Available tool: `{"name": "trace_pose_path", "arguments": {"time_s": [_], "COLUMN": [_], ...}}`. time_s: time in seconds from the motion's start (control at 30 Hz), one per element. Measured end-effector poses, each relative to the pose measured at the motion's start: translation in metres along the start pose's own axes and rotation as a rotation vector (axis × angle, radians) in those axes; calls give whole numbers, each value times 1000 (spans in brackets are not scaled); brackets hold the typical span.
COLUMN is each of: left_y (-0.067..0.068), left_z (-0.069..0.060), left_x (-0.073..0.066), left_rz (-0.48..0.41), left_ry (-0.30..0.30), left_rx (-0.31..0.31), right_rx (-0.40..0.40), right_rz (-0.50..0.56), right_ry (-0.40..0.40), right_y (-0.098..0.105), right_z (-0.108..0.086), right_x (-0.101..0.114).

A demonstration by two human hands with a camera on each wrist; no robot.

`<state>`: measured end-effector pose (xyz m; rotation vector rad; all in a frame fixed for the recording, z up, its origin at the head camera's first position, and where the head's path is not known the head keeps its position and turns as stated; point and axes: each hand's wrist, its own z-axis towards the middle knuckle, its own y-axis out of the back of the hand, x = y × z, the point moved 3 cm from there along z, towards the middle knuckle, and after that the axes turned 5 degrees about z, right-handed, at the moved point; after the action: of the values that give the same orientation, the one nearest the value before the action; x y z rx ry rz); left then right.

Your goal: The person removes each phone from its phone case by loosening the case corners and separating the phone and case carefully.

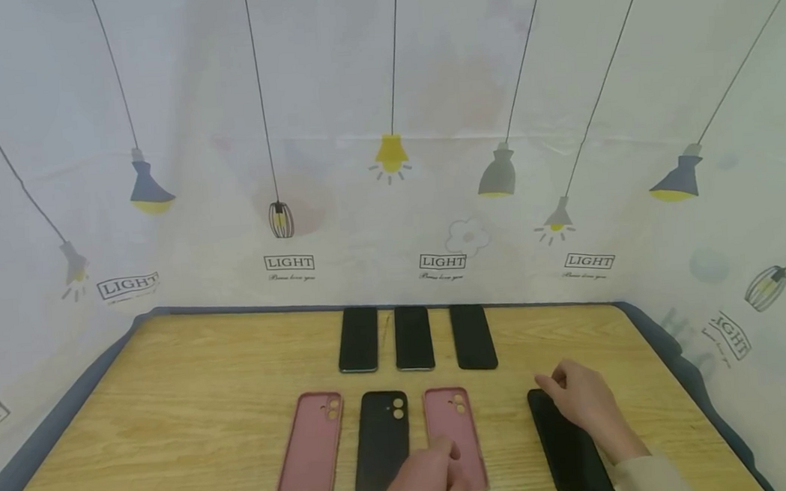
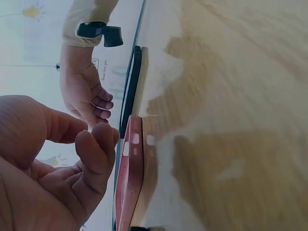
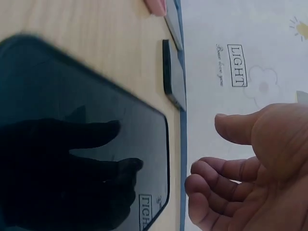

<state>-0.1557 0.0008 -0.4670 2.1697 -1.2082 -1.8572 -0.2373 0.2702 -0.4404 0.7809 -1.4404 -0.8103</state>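
My left hand (image 1: 424,484) hovers over the lower part of the right-hand pink phone case (image 1: 469,447). Its fingers are loosely bent with nothing between them; in the left wrist view the pink case lies just beyond the fingertips (image 2: 98,139). At the right, my right hand (image 1: 586,399) is held above the upper end of a phone (image 1: 561,445) with a dark glossy face and black rim. The right wrist view shows that hand's relaxed fingers (image 3: 207,192) holding nothing, mirrored in the phone's screen (image 3: 96,110).
A black phone case (image 1: 381,441) and another pink phone case (image 1: 311,449) lie left of my left hand. Three dark phones, the left (image 1: 358,339), middle (image 1: 414,338) and right (image 1: 474,337), line the wooden table's (image 1: 193,408) back edge. A printed curtain (image 1: 365,225) hangs behind.
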Motion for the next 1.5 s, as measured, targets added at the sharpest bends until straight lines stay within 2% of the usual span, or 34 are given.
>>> {"name": "trace_pose_path", "arguments": {"time_s": [0.2,0.4,0.5,0.73,0.83,0.87,1.07,1.1,1.17,1.5], "left_y": [-6,-14,-18,-30,-35,-40,-42,-39,-40,-34], "left_z": [3,6,10,25,29,34,31,27,29,26], "left_x": [-4,-10,-14,-21,-24,-19,-31,-38,-37,-36], "left_rz": [3,-97,-107,-107,-91,-87,-91,-88,-89,-87], "left_ry": [-41,-66,-97,-22,-5,-6,41,54,64,20], "left_rx": [20,67,78,118,108,104,94,94,103,61], "right_rx": [33,125,161,199,204,203,230,236,237,233], "right_rz": [-53,-137,-155,-153,-137,-137,-155,-159,-164,-120], "right_ry": [-20,-79,-99,-149,-174,-182,-237,-244,-248,-254], "right_y": [4,3,2,0,-1,-1,-4,-5,-6,-9], "right_z": [-5,-10,-12,-16,-19,-19,-18,-18,-17,-15], "right_x": [-11,-22,-25,-25,-25,-25,-25,-26,-26,-22]}}
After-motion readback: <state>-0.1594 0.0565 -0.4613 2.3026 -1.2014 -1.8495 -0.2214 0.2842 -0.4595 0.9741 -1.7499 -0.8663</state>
